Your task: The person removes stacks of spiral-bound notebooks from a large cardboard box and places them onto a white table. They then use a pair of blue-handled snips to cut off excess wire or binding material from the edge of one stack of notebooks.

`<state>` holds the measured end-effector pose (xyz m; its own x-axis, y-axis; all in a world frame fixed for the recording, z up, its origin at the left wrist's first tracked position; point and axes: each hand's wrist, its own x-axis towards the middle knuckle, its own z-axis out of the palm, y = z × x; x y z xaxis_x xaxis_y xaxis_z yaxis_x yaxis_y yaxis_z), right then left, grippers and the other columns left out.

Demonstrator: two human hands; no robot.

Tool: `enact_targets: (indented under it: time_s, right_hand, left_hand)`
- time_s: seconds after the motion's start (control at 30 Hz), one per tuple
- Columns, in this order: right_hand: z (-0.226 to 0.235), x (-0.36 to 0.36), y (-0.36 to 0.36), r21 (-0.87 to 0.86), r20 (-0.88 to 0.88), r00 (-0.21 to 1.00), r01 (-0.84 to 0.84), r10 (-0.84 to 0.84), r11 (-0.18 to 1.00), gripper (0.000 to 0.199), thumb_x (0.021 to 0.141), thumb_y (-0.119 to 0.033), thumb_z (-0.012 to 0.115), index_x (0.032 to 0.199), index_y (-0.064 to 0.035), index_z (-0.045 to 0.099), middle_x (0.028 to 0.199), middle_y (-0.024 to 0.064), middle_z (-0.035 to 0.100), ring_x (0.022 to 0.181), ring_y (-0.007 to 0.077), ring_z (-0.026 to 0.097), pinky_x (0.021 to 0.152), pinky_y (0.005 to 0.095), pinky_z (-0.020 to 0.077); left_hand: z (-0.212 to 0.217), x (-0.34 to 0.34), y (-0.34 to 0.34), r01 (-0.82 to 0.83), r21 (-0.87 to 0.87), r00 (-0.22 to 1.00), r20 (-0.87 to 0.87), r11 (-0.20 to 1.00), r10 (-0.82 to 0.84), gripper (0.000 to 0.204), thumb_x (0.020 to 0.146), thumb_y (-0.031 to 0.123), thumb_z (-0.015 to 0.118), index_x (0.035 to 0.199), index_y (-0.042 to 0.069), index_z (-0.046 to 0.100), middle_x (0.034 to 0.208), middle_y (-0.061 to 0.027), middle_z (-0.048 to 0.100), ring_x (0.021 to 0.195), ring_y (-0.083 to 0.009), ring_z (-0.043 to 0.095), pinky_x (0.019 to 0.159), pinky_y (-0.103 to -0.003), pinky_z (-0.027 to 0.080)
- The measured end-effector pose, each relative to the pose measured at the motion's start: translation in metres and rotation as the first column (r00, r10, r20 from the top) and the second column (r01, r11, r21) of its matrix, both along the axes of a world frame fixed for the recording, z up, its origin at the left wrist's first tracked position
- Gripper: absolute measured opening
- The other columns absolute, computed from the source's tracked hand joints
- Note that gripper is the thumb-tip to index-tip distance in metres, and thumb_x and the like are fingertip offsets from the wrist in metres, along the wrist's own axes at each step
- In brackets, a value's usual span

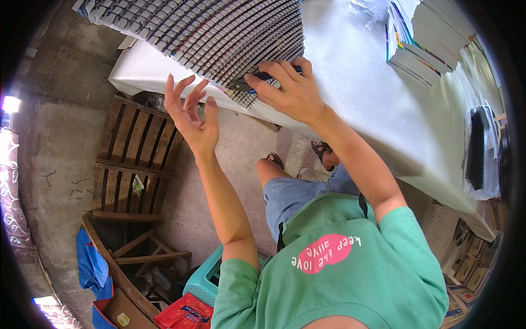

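A stack of spiral-bound books point(213, 41), their dark coils running in long rows, lies at the edge of the white-covered table point(345, 71). At the near corner of the stack, my right hand point(290, 90) is closed around a pair of dark-handled pliers point(239, 84). The jaws of the pliers are by the ends of the coils; whether they grip a coil is too small to tell. My left hand point(193, 112) is raised beside the stack's left edge, fingers spread and curved, holding nothing.
Piles of unbound booklets point(424, 52) stand at the far right of the table. Black coils in clear plastic point(478, 151) lie at its right end. On the left are a wooden slatted chair point(134, 153), a teal plastic stool point(204, 282) and a red packet point(186, 311).
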<state>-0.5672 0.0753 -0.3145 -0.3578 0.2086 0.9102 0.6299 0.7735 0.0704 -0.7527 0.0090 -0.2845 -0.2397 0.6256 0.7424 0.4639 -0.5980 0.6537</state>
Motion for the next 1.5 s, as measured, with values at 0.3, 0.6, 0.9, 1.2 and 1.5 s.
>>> enact_targets:
  time_s: [0.3, 0.6, 0.9, 1.2, 1.5]
  right_hand:
    - [0.002, 0.001, 0.003, -0.01, 0.021, 0.999, -0.027, 0.028, 1.0, 0.025, 0.076, -0.025, 0.062, 0.101, -0.0266, 0.062, 0.102, -0.0054, 0.054, 0.09, 0.0103, 0.051, 0.083, 0.0377, 0.0347]
    - [0.014, -0.007, -0.034, -0.713, -0.701, 0.704, -0.698, 0.112, -0.07, 0.024, 0.081, -0.023, 0.068, 0.099, -0.0089, 0.063, 0.079, 0.0054, 0.064, 0.061, 0.0231, 0.064, 0.052, 0.0325, 0.0493]
    - [0.01, 0.003, -0.034, -0.447, -0.218, 0.974, -0.15, 0.056, 0.882, 0.033, 0.073, -0.024, 0.07, 0.103, -0.0154, 0.06, 0.098, 0.0045, 0.058, 0.091, 0.0241, 0.058, 0.083, 0.042, 0.0419]
    - [0.004, -0.001, -0.029, -0.382, -0.089, 0.995, -0.074, 0.043, 0.921, 0.035, 0.07, -0.026, 0.072, 0.101, -0.0183, 0.059, 0.1, 0.0025, 0.053, 0.093, 0.0203, 0.053, 0.083, 0.0397, 0.0363]
    - [0.003, -0.006, -0.035, -0.423, -0.085, 0.995, -0.079, 0.047, 0.903, 0.032, 0.073, -0.023, 0.07, 0.102, -0.015, 0.059, 0.099, 0.0032, 0.054, 0.085, 0.0232, 0.057, 0.07, 0.0366, 0.0407]
  left_hand:
    - [0.002, 0.008, -0.001, -0.042, -0.111, 0.999, -0.027, 0.993, 0.039, 0.097, 0.063, 0.003, 0.081, 0.142, 0.012, 0.026, 0.126, -0.0117, 0.046, 0.111, -0.024, 0.053, 0.085, -0.035, 0.046]
    - [0.005, 0.008, -0.003, -0.082, -0.12, 0.993, -0.099, 0.989, 0.07, 0.095, 0.063, 0.003, 0.082, 0.141, 0.011, 0.029, 0.124, -0.0111, 0.047, 0.109, -0.024, 0.053, 0.084, -0.036, 0.047]
    - [0.008, 0.011, -0.003, -0.095, -0.129, 0.991, -0.102, 0.987, 0.082, 0.09, 0.065, 0.002, 0.081, 0.14, 0.008, 0.032, 0.122, -0.0112, 0.05, 0.108, -0.0229, 0.055, 0.084, -0.036, 0.048]
    - [0.006, 0.01, -0.002, -0.109, -0.126, 0.989, -0.11, 0.986, 0.096, 0.09, 0.065, 0.003, 0.082, 0.139, 0.008, 0.032, 0.121, -0.0111, 0.05, 0.107, -0.0225, 0.055, 0.085, -0.036, 0.048]
    - [0.001, 0.007, -0.002, -0.102, -0.106, 0.989, -0.117, 0.989, 0.089, 0.089, 0.066, 0.004, 0.082, 0.14, 0.008, 0.032, 0.122, -0.0115, 0.05, 0.107, -0.0224, 0.054, 0.085, -0.036, 0.047]
